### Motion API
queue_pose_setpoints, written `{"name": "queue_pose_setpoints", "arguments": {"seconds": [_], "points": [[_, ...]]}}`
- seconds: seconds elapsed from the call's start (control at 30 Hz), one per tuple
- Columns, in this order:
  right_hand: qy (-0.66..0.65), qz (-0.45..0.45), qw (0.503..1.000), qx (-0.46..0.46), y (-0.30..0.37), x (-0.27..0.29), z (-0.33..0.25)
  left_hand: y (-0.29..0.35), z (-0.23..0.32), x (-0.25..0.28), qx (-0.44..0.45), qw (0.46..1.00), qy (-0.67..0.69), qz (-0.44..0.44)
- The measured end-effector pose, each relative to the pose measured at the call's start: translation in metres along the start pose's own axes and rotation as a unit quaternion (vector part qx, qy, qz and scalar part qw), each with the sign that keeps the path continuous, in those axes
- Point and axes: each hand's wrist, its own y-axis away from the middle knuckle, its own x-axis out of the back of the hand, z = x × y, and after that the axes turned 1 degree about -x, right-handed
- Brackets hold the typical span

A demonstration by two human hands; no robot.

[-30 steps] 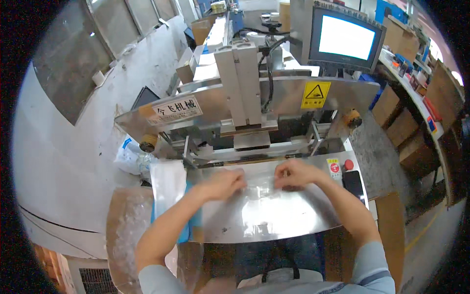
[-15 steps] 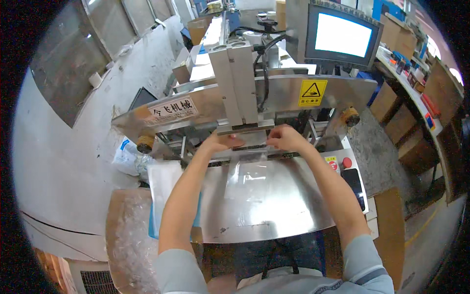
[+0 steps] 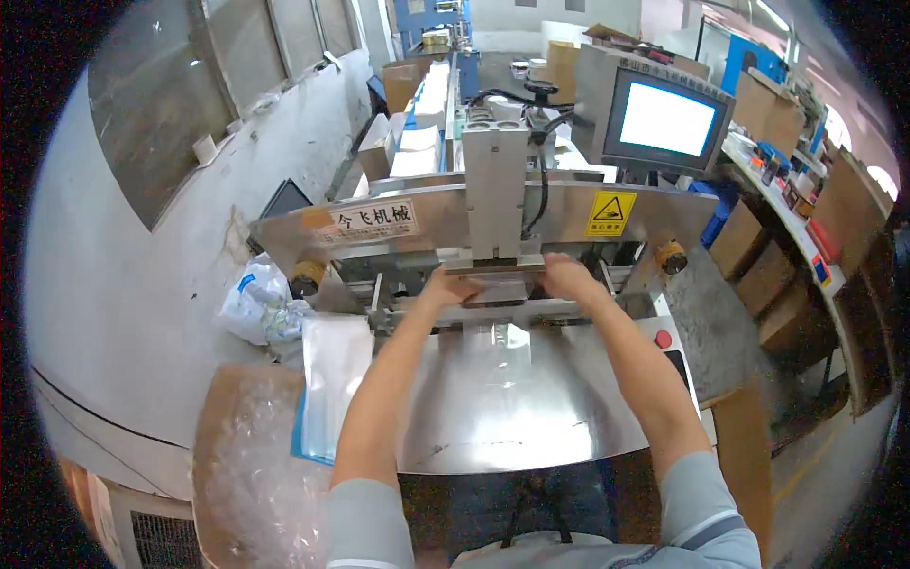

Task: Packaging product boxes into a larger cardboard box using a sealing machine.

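My hands work at the foot of the press column (image 3: 495, 194), a clear plastic film (image 3: 509, 349) between them and running out toward me. The film's long axis lies roughly in line with my view: its far end points in under the press column, its near end comes toward me over the steel tabletop (image 3: 502, 422). My left hand (image 3: 453, 287), just left of the press column's foot, is half curled, thumb toward the film; my right hand (image 3: 566, 275), just right of it, is bent inward — whether either pinches the film, I cannot tell.

The tabletop, shiny and scuffed near its front edge, spreads out on my side of the press column. Left of the column, a stack of pale plastic sheets (image 3: 334, 384) lies beside my forearm, and nearer me a cardboard box (image 3: 210, 446) holds crumpled clear plastic (image 3: 265, 455). To the column's right are a yellow warning sign (image 3: 609, 213), a lit monitor (image 3: 665, 112) and a red button (image 3: 663, 339); a whitish wall (image 3: 123, 313) stands far to its left.

My right fingertips are hidden at the column's foot. Glare blurs the film's near edge — and my right forearm partly covers a dark object (image 3: 676, 360) by the button.
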Motion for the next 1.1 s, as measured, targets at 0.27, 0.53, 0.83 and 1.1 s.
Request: {"name": "queue_pose_setpoints", "arguments": {"seconds": [0.27, 0.53, 0.83, 1.1], "points": [[0.099, 0.104, 0.984, 0.108, 0.057, -0.058, -0.043, 0.13, 0.141, -0.09, -0.068, 0.938, -0.244, 0.236], [0.072, 0.034, 0.994, 0.071, 0.056, -0.041, -0.072, 0.272, 0.142, -0.184, -0.07, 0.902, -0.326, 0.274], [0.12, 0.133, 0.981, 0.078, 0.049, -0.045, -0.067, 0.274, 0.147, -0.19, -0.048, 0.901, -0.342, 0.262], [0.152, 0.137, 0.974, 0.093, 0.029, -0.037, -0.064, 0.273, 0.147, -0.187, -0.016, 0.908, -0.289, 0.304]]}}
